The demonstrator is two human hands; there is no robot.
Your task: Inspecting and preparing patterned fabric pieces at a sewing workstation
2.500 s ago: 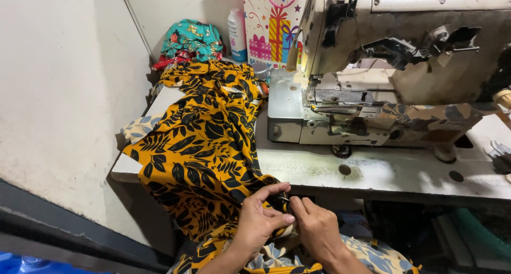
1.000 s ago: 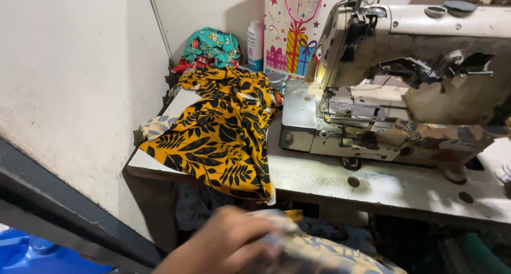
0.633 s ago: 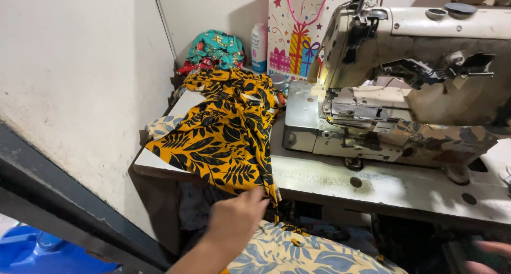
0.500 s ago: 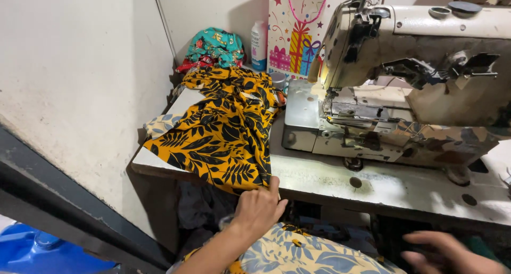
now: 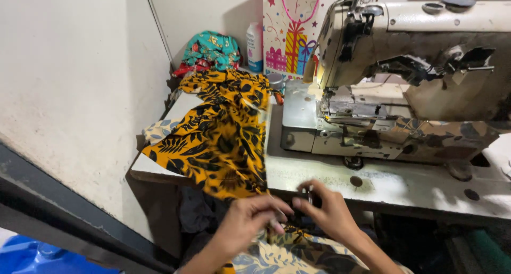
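An orange cloth with black leaf print [image 5: 221, 135] drapes over the left end of the sewing table [image 5: 394, 186] and hangs off its front edge. My left hand [image 5: 250, 223] pinches the cloth's hanging lower edge just below the table front. My right hand [image 5: 327, 210] meets it fingertip to fingertip and holds a small dark tool, partly hidden. A pale leaf-print fabric [image 5: 290, 255] lies in my lap beneath both hands.
A worn cream industrial sewing machine [image 5: 404, 77] fills the table's right side. A teal printed bundle [image 5: 210, 49], a white bottle [image 5: 254, 46] and a gift bag [image 5: 290, 31] stand at the back. A wall [image 5: 69, 82] runs along the left; a blue container [image 5: 42, 255] sits low left.
My left hand rose from my lap to the cloth's hanging edge. My right hand came in from the lower right and joined it.
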